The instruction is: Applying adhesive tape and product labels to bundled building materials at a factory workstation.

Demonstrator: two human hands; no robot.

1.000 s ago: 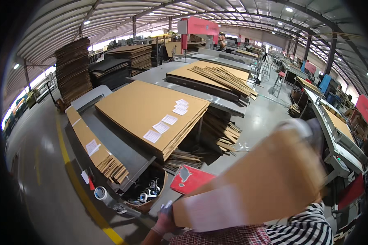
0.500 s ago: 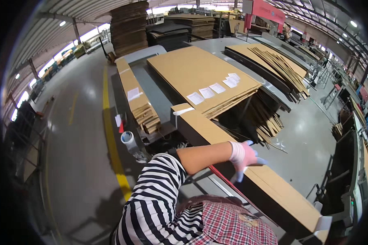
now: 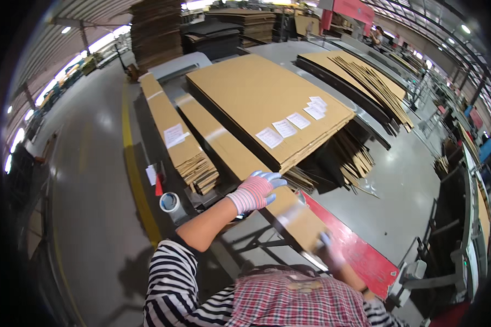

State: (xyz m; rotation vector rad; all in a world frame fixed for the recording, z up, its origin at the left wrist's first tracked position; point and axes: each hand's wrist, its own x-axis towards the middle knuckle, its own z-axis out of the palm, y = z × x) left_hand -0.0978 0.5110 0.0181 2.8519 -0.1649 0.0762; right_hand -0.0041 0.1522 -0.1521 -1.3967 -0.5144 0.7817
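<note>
A long, narrow bundle of brown cardboard [image 3: 223,143] runs from beside the large cardboard stack down toward my apron. My left hand [image 3: 255,192], in a striped pink-and-white glove with bluish fingertips, rests across the middle of this bundle. Its fingers stretch out over the top face. At the bundle's near end is my right hand [image 3: 333,253], smeared by motion; how its fingers are set cannot be made out. Beneath the near part of the bundle lies a red bench top [image 3: 360,250], scuffed at its near end.
The large flat cardboard stack [image 3: 267,98] carries several paper slips. Another narrow cardboard stack [image 3: 169,122] stands to the left, above a whitish roll [image 3: 169,203]. Loose strips lie on a stack [image 3: 360,76] at the far right. A yellow floor line [image 3: 133,174] runs along the left.
The narrow bundle has slid far-left off much of the red bench, alongside the large stack. My left hand has moved left on it, and my right hand has come into view.
</note>
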